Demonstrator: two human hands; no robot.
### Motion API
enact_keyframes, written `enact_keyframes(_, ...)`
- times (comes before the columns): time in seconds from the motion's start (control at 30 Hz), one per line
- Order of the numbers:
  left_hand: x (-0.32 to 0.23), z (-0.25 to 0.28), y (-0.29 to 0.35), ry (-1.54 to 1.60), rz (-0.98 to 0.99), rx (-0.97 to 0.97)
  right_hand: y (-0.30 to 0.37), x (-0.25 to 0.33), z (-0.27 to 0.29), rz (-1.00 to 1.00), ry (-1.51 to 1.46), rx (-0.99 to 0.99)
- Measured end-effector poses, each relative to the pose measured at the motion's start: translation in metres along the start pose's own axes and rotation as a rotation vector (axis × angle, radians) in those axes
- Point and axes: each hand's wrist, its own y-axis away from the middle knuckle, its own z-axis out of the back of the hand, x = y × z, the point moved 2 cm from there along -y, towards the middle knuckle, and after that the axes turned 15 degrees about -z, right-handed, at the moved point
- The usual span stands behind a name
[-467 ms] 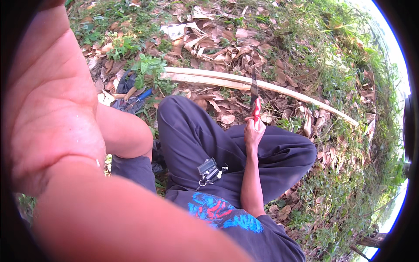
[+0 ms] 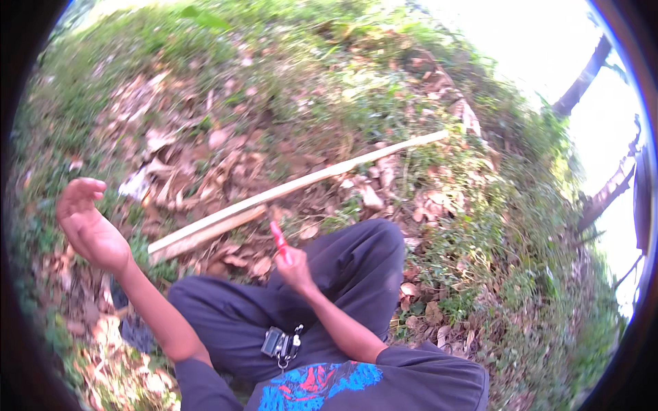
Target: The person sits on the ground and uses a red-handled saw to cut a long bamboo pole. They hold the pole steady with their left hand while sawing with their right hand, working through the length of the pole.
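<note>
My left hand (image 2: 92, 229) is raised at the left, palm showing and fingers loosely bent with gaps, holding nothing. My right hand (image 2: 295, 269) is closed around the handle of a red-handled saw (image 2: 278, 238) above my folded legs. Its dark blade blurs into the leaves in this view. Beyond the saw, a long pale wooden strip (image 2: 301, 183) lies slantwise on the ground. A shorter wooden strip (image 2: 212, 233) rests along its near left part, with one end close to the saw. Neither hand touches the strips.
Dry leaves (image 2: 205, 175) and green grass (image 2: 493, 294) cover the ground. A small grey device (image 2: 277, 344) with a metal ring lies on my lap. Dark crumpled material (image 2: 139, 335) is beside my left forearm. Tree trunks (image 2: 586, 77) stand at the far right.
My left hand has moved from close before the camera to farther out at the left. The view has swung, so the strips now slant upward to the right. My right hand still grips the saw.
</note>
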Motion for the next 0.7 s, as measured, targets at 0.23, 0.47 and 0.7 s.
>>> enact_keyframes(0.23, 0.14, 0.003, 0.276, -0.565, 0.745, 0.98, 0.005, 0.009, 0.001, -0.057, 0.042, 0.039)
enact_keyframes(0.47, 0.131, -0.004, 0.346, -0.619, 0.821, 1.19, 0.008, 0.004, 0.001, -0.029, 0.076, 0.023)
enact_keyframes(0.7, 0.124, -0.007, 0.357, -0.67, 0.823, 1.289, 0.01, 0.006, 0.004, -0.046, 0.056, 0.025)
